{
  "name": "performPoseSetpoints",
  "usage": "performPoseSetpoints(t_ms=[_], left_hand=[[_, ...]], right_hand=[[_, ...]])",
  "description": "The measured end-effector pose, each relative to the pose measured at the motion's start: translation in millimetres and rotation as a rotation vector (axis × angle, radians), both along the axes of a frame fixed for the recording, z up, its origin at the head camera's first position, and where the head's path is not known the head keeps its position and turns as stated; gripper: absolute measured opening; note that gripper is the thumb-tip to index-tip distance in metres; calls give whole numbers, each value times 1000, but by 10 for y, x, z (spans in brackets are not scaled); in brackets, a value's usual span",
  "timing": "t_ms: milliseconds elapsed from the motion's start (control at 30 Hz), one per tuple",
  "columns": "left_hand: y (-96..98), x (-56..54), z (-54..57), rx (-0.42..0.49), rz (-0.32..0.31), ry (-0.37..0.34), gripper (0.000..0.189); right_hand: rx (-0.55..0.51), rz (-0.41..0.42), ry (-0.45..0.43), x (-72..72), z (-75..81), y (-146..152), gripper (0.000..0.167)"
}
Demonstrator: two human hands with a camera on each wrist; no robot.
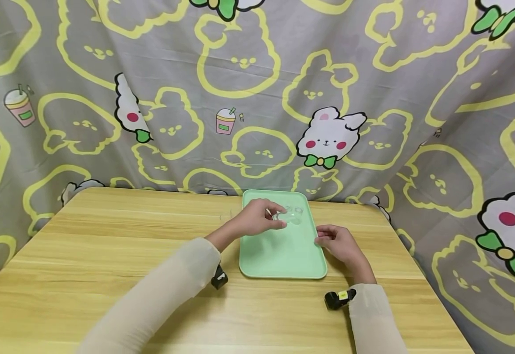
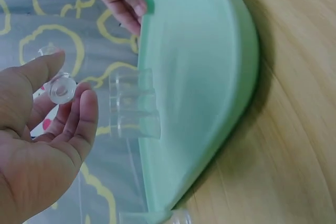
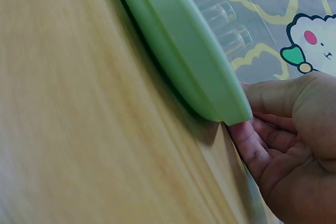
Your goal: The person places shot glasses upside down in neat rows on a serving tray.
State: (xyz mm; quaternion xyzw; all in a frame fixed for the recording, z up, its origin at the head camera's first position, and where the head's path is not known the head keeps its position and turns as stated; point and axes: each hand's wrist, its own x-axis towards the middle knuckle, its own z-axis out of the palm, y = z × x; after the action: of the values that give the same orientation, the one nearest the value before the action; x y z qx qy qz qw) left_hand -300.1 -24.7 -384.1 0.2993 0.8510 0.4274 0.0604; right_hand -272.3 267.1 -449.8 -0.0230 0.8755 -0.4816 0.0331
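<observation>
Pinched between the thumb and fingers of my left hand (image 1: 257, 217) is a small clear cup (image 2: 62, 88), held above the pale green tray (image 1: 284, 255). Several small clear cups (image 2: 134, 98) stand close together at the far end of the tray; the right wrist view shows their upper parts (image 3: 231, 40) over the rim. My right hand (image 1: 340, 244) grips the tray's right edge, thumb on the upper side and fingers underneath. Another clear cup (image 1: 225, 215) is on the table left of the tray, partly cut off in the left wrist view.
The tray lies on a wooden table (image 1: 107, 255), near its back edge. A patterned grey curtain (image 1: 173, 64) hangs right behind the table and along both sides. Black wrist cameras (image 1: 338, 299) are strapped under both sleeves.
</observation>
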Motion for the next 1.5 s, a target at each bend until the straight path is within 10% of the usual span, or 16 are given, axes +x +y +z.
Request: performPoseSetpoints(t_ms=[700, 1500], left_hand=[[384, -211, -127, 167, 245, -53, 32], [718, -251, -269, -128, 47, 220, 28]], right_hand=[[16, 1, 9, -15, -15, 15, 37], [23, 8, 15, -15, -8, 8, 37]])
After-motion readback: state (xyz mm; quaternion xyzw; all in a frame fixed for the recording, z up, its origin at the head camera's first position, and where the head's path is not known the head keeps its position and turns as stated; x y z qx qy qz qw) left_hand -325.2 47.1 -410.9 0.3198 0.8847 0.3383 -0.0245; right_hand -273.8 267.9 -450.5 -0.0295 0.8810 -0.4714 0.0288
